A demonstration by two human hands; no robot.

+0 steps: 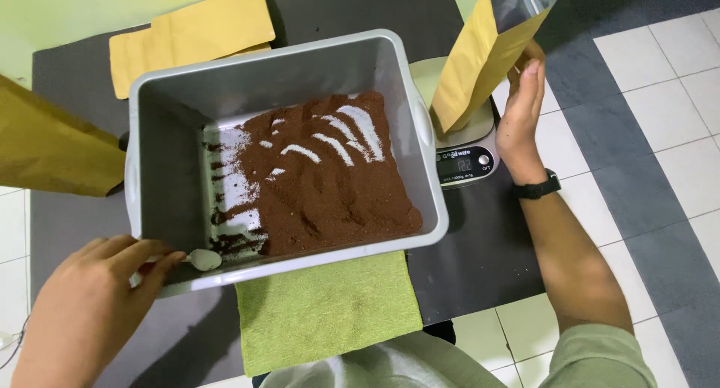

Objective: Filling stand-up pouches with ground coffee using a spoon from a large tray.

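Observation:
A grey plastic tub stands on a dark mat and holds brown ground powder heaped toward its right side. My left hand rests at the tub's near left corner, fingers closed on a small white spoon whose bowl lies on the rim. My right hand steadies an upright yellow paper pouch with an open top. The pouch stands on a small digital kitchen scale just right of the tub. A black watch sits on my right wrist.
A green cloth lies under the tub's near edge. Flat yellow pouches lie behind the tub, and another yellow pouch stands at the left. The dark mat covers a floor of white and grey tiles.

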